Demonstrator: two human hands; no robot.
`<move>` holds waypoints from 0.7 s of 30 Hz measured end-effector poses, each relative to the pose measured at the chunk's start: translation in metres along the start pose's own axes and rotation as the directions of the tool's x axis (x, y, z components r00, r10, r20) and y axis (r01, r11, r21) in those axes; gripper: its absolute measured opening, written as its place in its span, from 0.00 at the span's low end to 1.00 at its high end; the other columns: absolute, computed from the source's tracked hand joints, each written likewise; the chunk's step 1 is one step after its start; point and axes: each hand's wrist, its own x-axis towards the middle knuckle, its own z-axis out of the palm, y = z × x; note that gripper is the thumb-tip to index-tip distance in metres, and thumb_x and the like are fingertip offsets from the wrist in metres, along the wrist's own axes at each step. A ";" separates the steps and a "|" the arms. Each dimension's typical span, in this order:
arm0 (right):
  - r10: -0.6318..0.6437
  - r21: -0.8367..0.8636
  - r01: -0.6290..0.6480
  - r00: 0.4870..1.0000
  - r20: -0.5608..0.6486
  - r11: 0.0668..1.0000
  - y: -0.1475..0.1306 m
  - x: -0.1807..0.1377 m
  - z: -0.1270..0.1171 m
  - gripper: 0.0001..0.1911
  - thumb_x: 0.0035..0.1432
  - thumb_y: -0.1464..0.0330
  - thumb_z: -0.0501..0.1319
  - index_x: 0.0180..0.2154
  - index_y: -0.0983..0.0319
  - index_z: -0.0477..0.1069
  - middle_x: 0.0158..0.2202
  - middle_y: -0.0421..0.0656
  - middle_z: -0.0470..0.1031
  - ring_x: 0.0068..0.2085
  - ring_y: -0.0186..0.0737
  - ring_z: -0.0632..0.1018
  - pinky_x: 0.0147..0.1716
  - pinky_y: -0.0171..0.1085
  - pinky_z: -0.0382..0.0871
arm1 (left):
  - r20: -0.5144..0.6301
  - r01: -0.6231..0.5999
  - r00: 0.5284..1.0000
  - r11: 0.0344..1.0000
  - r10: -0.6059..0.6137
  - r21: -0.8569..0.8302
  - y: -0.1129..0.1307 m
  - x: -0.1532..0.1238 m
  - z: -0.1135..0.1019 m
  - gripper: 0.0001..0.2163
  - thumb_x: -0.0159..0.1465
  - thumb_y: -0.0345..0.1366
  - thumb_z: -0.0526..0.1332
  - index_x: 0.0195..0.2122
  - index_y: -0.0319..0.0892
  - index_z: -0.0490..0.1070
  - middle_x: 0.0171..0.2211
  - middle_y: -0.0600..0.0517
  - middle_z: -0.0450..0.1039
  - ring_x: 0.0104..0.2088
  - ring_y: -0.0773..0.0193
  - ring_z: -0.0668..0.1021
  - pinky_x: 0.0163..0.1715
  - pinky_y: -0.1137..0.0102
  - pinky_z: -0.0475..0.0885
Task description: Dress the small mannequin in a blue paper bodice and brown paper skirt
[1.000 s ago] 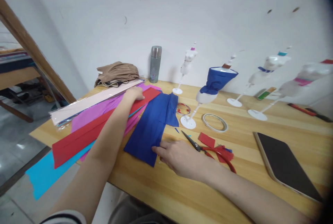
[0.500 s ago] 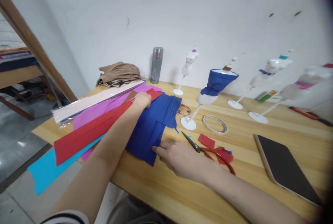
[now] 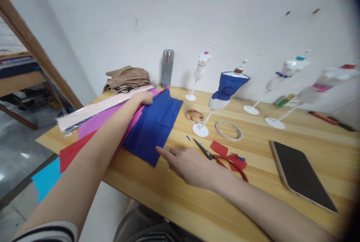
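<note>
My right hand (image 3: 189, 166) stretches 1 finger to the edge of the blue cloth (image 3: 149, 133), at 10 o'clock, the rest loosely bent. My left hand (image 3: 144, 98) is at the cloth's 11 o'clock; whether it grips I cannot tell. Scissors (image 3: 208, 155): my right hand's 2 o'clock.

Through one head-worn camera, we looked forward and down from close above the pale, striped wooden tabletop (image 3: 255, 144), facing the plain white wall (image 3: 118, 9) that spanned the upper view.
</note>
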 end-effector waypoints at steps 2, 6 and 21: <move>-0.009 -0.007 0.009 1.000 -0.018 1.000 0.000 0.000 0.000 0.36 0.64 0.74 0.58 0.71 0.64 0.54 0.41 0.49 0.81 0.35 0.45 0.81 0.29 0.38 0.68 | 0.074 0.062 0.996 0.996 -0.057 -0.067 -0.011 -0.008 -0.008 0.13 0.64 0.35 0.61 0.47 0.33 0.76 0.40 0.40 0.79 0.43 0.52 0.82 0.46 0.63 0.77; -0.012 -0.015 0.012 1.000 -0.008 1.000 0.001 0.000 0.002 0.33 0.65 0.73 0.58 0.70 0.64 0.57 0.41 0.49 0.81 0.34 0.46 0.81 0.28 0.39 0.68 | 0.191 0.106 0.979 0.972 -0.066 -0.210 -0.023 -0.025 -0.013 0.20 0.69 0.40 0.56 0.59 0.37 0.68 0.42 0.43 0.80 0.36 0.63 0.82 0.38 0.71 0.78; -0.019 0.019 0.024 0.976 -0.219 1.000 0.005 0.007 0.006 0.19 0.64 0.77 0.56 0.55 0.64 0.73 0.56 0.55 0.73 0.54 0.49 0.76 0.49 0.45 0.72 | 0.109 -0.099 0.991 0.965 0.074 0.244 0.011 -0.058 0.040 0.24 0.57 0.49 0.64 0.50 0.38 0.74 0.48 0.38 0.79 0.46 0.48 0.80 0.45 0.64 0.73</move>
